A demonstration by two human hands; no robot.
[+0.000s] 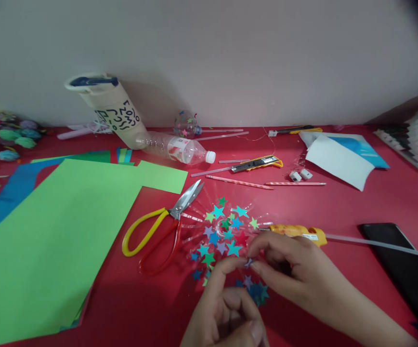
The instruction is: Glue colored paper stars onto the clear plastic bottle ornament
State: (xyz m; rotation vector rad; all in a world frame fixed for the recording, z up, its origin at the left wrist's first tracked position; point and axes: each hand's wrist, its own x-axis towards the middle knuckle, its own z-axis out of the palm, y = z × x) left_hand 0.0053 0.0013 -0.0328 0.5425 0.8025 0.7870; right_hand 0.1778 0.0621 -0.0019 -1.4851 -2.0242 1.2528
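Observation:
A tiny purple paper star (248, 262) is pinched between the thumb and index finger of my right hand (295, 272). My left hand (227, 308) has its index fingertip against the star; its other fingers are curled, and whatever they enclose is hidden. Just beyond lies a clear plastic piece cut into fanned-out strips (192, 218). Coloured paper stars (233, 248) in blue, green and purple lie over and around it. More stars (257, 292) sit in a small pile by my hands. Behind my right hand rests a yellow glue gun (288, 232) with a clear glue stick (378, 246).
Scissors (176, 212) lie open left of the stars, beside green paper sheets (68, 231). Farther back are a plastic bottle (183, 148), a tilted white tumbler (117, 108), a box cutter (255, 164) and pencils (240, 181). A black phone (400, 260) lies at right.

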